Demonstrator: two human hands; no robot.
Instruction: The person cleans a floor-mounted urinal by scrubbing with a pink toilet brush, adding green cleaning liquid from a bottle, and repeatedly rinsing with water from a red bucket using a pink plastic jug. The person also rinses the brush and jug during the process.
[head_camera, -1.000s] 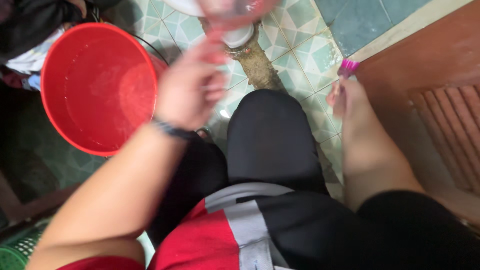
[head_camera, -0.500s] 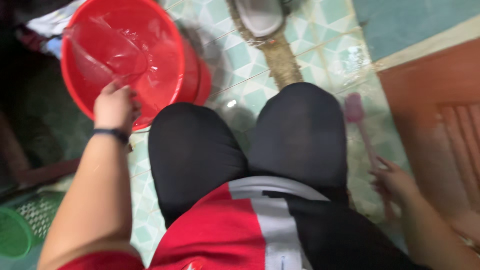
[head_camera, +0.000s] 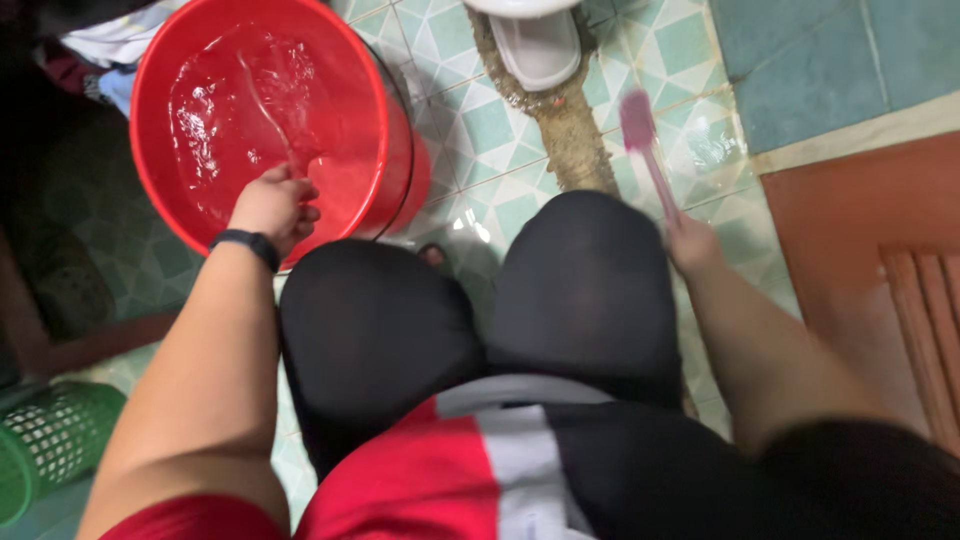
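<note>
Hands split the work: left hand (head_camera: 272, 203), fingers closed on a clear scoop (head_camera: 262, 105) dipped in the red bucket (head_camera: 160, 190) w/ water, right hand (head_camera: 692, 245) clamped on a pink brush (head_camera: 641, 135) angled toward wet tiles (head_camera: 490, 130) nr the grimy floor strip (head_camera: 575, 140).

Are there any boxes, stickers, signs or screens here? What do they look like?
None: no package, label, sign or screen shows.
Only a round red bucket of water at the left hand, a pink brush in the right hand, and a green basket at lower left.
</note>
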